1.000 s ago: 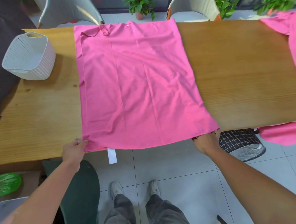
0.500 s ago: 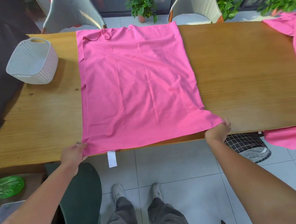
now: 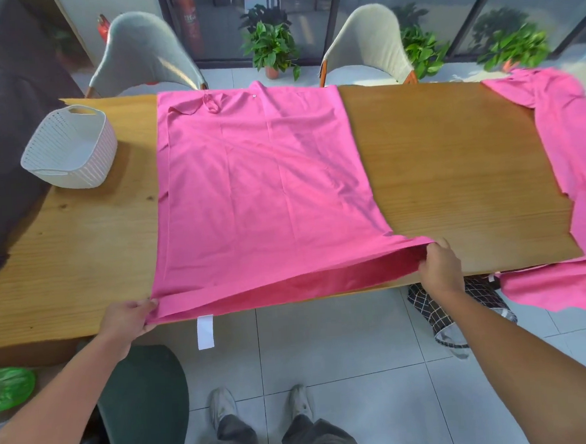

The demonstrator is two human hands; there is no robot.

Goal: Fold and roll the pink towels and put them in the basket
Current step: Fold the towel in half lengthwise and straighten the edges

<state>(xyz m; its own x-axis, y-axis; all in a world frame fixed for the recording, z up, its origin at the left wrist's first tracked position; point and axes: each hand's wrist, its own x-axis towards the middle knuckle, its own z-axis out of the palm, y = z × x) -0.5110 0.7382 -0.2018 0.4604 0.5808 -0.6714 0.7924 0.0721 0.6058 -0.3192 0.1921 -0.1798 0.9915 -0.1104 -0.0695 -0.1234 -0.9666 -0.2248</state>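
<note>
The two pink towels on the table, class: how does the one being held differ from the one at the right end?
1. The held towel lies spread flat mid-table; the right-end towel lies rumpled, partly hanging off the table.
2. The left hand and right hand grip the held towel's near corners; nothing touches the right-end towel.

Both are pink, and neither is in the basket.

Bright daylight is flooding in from the glass wall at the far side, and I'm reading everything clearly in the centre. Sunlit streaks glow on the backs of the two chairs (image 3: pixel 144 56). The white basket (image 3: pixel 69 146) throws a soft shadow toward its right on the wooden table (image 3: pixel 453 177). A deep red shadow sits under the lifted hem of the pink towel (image 3: pixel 258 189). Wide-angle bowing bends the table edges, and I'm getting smear on the plants (image 3: pixel 514 45) at upper right.
</note>
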